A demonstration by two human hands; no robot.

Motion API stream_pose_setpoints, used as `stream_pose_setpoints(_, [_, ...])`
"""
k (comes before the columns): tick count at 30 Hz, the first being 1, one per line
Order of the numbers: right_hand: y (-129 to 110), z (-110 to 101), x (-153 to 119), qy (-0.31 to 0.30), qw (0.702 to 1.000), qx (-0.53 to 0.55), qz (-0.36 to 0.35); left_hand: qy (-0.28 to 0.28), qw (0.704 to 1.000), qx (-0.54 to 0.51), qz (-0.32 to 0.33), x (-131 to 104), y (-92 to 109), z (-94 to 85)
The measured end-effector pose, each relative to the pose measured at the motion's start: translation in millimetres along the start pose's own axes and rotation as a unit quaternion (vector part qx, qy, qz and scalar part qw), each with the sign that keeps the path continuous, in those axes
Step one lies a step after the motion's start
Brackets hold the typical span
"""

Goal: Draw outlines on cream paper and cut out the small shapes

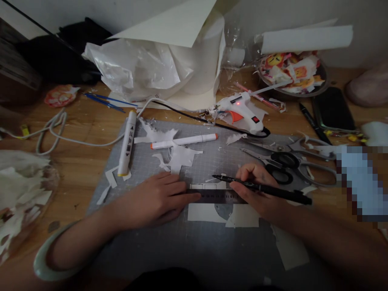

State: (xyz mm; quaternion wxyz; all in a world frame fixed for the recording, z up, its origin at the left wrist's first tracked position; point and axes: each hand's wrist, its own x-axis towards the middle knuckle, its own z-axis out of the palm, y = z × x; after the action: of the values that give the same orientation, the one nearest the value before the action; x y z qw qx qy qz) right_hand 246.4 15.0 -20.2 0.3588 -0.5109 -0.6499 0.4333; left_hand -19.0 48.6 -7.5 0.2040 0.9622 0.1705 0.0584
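My right hand (257, 190) is closed on a black pen (281, 194), whose tip points left, just above the far edge of a dark ruler (216, 196). Its lower fingers are close to the ruler's right end. With fingers stretched out flat, my left hand (160, 198) rests on the ruler's left end. A narrow white paper strip with drawn lines (209, 186) shows along the ruler's far edge. On the near side lie white paper pieces (203, 212). All of this is on a grey cutting mat (139, 250).
Two white markers (184, 141) and paper scraps (182, 157) lie beyond my hands. Two pairs of scissors (281, 161) sit at right. A lit white glue gun (242, 111) stands behind, its cable trailing left. A bowl of wrappers (291, 76) and a phone (333, 109) are back right.
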Motion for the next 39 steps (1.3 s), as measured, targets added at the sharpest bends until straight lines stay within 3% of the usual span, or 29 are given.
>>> stream_pose_setpoints(14, [-5.0, 0.9, 4.8, 0.012, 0.999, -0.032, 0.019, 0.001, 1.000, 0.018, 0.004, -0.2, -0.4, -0.6])
stream_pose_setpoints(26, [-9.8, 0.6, -2.6, -0.003, 0.998, -0.006, -0.057, -0.007, 1.000, 0.011, -0.005, -1.3, 2.0, -3.0])
stream_pose_setpoints(34, [-8.5, 2.0, 2.6, -0.101, 0.990, -0.002, -0.095, -0.013, 1.000, -0.002, -0.008, 0.9, 2.3, -2.5])
stream_pose_setpoints(39, [-9.3, 2.2, 4.0, -0.132, 0.986, -0.035, -0.090, -0.022, 1.000, -0.003, -0.011, 0.6, 2.4, -2.7])
